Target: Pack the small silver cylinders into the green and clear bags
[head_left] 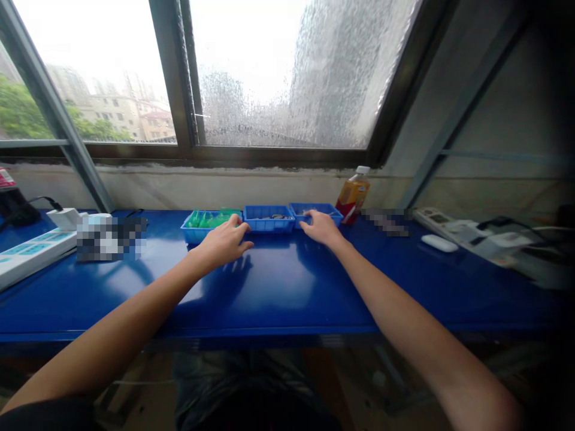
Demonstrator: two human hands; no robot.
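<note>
My left hand [226, 240] is at the front right corner of the left blue bin [194, 235], over its edge. Its fingers are spread, the thumb points right, and nothing shows in it. Green plastic pieces [204, 219] fill that bin. The middle blue bin [268, 225] holds small metallic-looking parts [279, 216], too small to name. My right hand [321, 227] reaches over the front wall of the right blue bin [335, 212]. Thumb and forefinger look apart there, while the other fingers are partly hidden. Small clear or pale pieces seem to lie inside this bin.
Behind the right bin stands a drink bottle [353, 194] with a white cap. Power strips [38, 251] lie at both sides of the blue table [278, 293], and a white case [439, 243] is at right. A dark bottle [11, 194] stands far left; a window rises behind.
</note>
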